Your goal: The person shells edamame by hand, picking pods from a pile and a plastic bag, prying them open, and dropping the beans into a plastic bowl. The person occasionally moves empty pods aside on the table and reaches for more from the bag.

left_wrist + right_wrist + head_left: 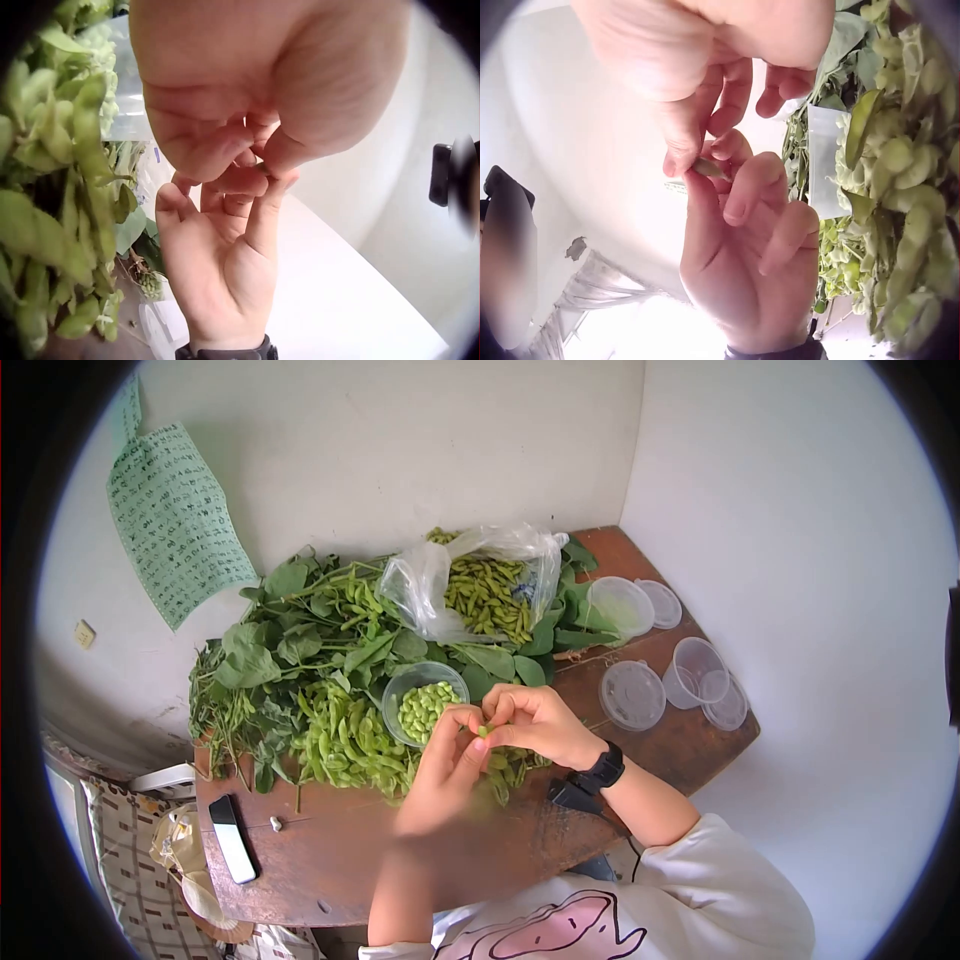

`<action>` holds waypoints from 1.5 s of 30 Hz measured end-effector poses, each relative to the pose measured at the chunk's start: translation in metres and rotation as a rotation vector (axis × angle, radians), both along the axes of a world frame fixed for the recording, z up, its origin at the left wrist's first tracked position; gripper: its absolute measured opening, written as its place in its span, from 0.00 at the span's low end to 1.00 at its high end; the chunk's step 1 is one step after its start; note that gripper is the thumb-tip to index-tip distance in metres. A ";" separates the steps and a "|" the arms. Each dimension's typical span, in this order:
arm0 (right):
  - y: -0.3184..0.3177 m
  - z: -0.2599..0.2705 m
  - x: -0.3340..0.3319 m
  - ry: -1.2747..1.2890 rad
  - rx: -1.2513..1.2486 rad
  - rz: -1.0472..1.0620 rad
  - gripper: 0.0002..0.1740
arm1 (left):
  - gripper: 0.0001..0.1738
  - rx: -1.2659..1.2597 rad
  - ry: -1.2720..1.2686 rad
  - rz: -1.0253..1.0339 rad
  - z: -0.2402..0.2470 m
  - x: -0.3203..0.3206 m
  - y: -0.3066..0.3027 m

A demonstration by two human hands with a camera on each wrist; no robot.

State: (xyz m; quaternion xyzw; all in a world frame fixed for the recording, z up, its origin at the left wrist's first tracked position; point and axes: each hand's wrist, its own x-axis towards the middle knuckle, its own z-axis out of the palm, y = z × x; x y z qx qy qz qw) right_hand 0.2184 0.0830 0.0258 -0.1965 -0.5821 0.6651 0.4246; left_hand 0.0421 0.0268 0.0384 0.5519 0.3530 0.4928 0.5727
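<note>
Both hands meet at a small green soybean pod [711, 169], above the near edge of the pod pile. My left hand [442, 762] pinches it between thumb and fingers. From the other side, my right hand [545, 728], with a black band at the wrist, grips the same pod with thumb and forefinger. Fingers cover much of the pod in the head view. Just behind the left hand, a clear round tub [391, 712] holds shelled green beans [424, 706]. Loose plump pods [350, 745] lie heaped left of the hands.
Leafy bean stalks [290, 630] cover the back left of the wooden table [310, 870]. Behind the tub lies a clear plastic bag [415, 595] of pods. Several clear tubs and lids [633, 695] stand at the right. A phone [232, 840] lies front left.
</note>
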 end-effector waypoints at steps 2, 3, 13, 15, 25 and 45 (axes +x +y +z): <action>0.002 -0.001 -0.001 -0.006 0.000 0.043 0.08 | 0.05 -0.014 -0.056 -0.092 -0.003 -0.003 0.002; 0.002 -0.001 -0.002 -0.006 -0.007 0.047 0.08 | 0.05 -0.033 -0.052 -0.109 -0.002 -0.003 0.002; 0.004 -0.005 -0.001 0.021 0.101 -0.050 0.07 | 0.07 0.480 0.345 0.203 -0.017 -0.001 0.011; 0.004 -0.005 0.000 0.071 0.074 -0.043 0.06 | 0.10 0.266 0.264 0.190 -0.010 -0.002 0.007; 0.005 -0.002 0.007 0.022 0.093 -0.056 0.06 | 0.08 0.302 0.309 0.397 -0.005 0.000 0.009; 0.011 0.001 0.015 -0.072 0.084 0.108 0.11 | 0.06 0.320 0.397 0.247 0.006 -0.017 0.010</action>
